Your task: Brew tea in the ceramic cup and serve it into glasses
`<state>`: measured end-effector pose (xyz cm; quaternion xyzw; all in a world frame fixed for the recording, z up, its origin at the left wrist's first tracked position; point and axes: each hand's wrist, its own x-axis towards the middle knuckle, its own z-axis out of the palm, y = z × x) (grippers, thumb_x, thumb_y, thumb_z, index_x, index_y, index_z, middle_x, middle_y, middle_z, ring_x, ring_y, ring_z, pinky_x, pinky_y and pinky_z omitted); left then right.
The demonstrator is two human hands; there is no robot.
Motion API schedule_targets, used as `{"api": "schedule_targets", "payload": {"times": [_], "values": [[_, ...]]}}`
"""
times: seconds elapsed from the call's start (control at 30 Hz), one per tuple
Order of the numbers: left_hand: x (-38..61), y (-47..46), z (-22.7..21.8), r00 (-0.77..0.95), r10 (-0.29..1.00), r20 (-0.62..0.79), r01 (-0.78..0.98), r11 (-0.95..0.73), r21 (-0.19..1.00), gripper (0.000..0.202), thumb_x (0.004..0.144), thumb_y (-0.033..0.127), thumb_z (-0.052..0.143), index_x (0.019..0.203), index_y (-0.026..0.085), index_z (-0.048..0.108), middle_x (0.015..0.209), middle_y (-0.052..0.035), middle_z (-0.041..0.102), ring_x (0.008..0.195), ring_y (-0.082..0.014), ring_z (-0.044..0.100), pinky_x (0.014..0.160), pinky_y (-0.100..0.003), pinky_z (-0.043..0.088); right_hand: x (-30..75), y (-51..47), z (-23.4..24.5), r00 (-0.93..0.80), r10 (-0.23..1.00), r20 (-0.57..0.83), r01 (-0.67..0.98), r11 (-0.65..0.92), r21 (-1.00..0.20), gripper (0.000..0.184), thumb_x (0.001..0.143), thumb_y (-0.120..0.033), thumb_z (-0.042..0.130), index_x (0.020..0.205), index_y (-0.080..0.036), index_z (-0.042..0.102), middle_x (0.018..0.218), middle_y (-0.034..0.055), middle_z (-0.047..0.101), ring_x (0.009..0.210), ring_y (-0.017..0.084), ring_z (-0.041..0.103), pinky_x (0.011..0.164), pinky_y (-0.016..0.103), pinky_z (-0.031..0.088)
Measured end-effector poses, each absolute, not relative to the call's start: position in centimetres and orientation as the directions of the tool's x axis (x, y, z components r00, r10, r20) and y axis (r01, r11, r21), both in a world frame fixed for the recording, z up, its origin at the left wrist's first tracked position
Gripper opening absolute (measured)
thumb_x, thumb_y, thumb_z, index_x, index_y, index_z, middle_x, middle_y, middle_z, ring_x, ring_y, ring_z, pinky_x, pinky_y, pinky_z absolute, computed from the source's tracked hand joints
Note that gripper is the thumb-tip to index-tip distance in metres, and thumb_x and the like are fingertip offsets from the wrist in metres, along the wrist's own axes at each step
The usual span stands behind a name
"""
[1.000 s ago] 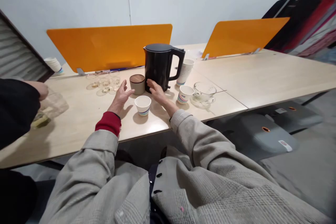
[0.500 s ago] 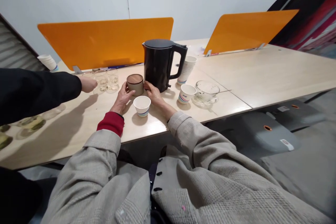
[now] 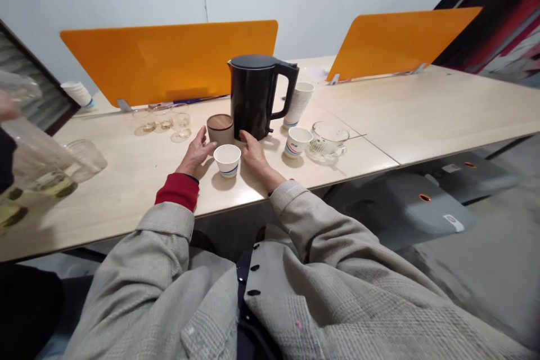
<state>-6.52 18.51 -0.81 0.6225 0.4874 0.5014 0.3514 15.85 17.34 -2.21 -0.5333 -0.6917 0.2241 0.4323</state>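
Note:
A grey-brown canister (image 3: 220, 134) with a wooden lid stands upright on the table, against the front of a black electric kettle (image 3: 253, 95). My left hand (image 3: 196, 153) is at the canister's left side with fingers apart; whether the fingertips touch it I cannot tell. My right hand (image 3: 255, 156) is open at the right, slightly off the canister and close to the kettle's base. Between my hands, nearer to me, stands a white paper cup (image 3: 228, 161) with blue stripes, which partly hides the canister's lower part. Neither hand holds anything.
To the right are another paper cup (image 3: 298, 142), stacked paper cups (image 3: 299, 102) and a glass cup (image 3: 328, 143). Several small glasses (image 3: 163, 118) stand back left. Another person's hand (image 3: 5, 106) is at the left edge by clear vessels. Orange dividers (image 3: 181, 62) line the back.
My right hand has come away from the canister, and my left hand's grip has loosened. The other person's arm has drawn back from the small glasses to the left edge.

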Motion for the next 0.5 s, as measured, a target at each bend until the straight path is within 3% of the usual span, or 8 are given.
{"api": "schedule_targets", "payload": {"times": [0.13,0.2,0.27,0.37,0.5], "values": [[-8.2,15.5,-2.0,-0.028,0.943,0.331,0.512,-0.271,0.815,0.08,0.089,0.043,0.077,0.165,0.027,0.057,0.18,-0.0144,0.047,0.169,-0.0378,0.04,0.138,-0.063,0.032,17.4,14.9,-3.0,-0.098,0.925,0.367,0.734,0.316,-0.601,0.065,0.099,-0.013,0.042,0.162,-0.01,0.057,0.168,0.0197,0.061,0.157,0.034,0.056,0.137,0.056,0.04],[-8.0,13.1,-2.8,0.001,0.941,0.337,0.573,-0.277,0.772,0.076,0.089,0.036,0.075,0.162,0.02,0.059,0.18,-0.0179,0.046,0.171,-0.0386,0.036,0.143,-0.061,0.023,17.9,13.6,-3.2,-0.162,0.921,0.353,0.787,0.337,-0.518,0.06,0.104,-0.018,0.043,0.161,-0.011,0.058,0.17,0.0208,0.058,0.158,0.037,0.054,0.136,0.06,0.039],[-7.1,10.7,-3.5,0.043,0.953,0.301,0.705,-0.243,0.666,0.072,0.094,0.035,0.066,0.162,0.013,0.058,0.18,-0.0232,0.043,0.173,-0.0442,0.031,0.142,-0.069,0.019,17.9,12.5,-3.1,-0.236,0.919,0.317,0.829,0.36,-0.427,0.055,0.107,-0.022,0.044,0.158,-0.008,0.06,0.17,0.0245,0.056,0.156,0.04,0.054,0.134,0.061,0.04],[-5.7,8.6,-3.9,0.081,0.96,0.268,0.807,-0.221,0.547,0.06,0.098,0.035,0.061,0.156,0.019,0.063,0.176,-0.0211,0.05,0.172,-0.0477,0.031,0.139,-0.077,0.014,17.5,11.4,-2.5,-0.323,0.906,0.272,0.859,0.402,-0.317,0.05,0.11,-0.027,0.044,0.151,-0.005,0.063,0.168,0.0264,0.057,0.155,0.042,0.052,0.133,0.061,0.039],[-5.1,8.2,-3.5,0.092,0.954,0.286,0.823,-0.235,0.518,0.051,0.099,0.034,0.057,0.149,0.022,0.066,0.172,-0.0206,0.055,0.17,-0.0484,0.034,0.136,-0.08,0.016,17.3,10.9,-1.7,-0.351,0.906,0.237,0.866,0.41,-0.284,0.051,0.11,-0.025,0.041,0.153,-0.004,0.059,0.173,0.028,0.051,0.162,0.043,0.045,0.134,0.064,0.035]]}}
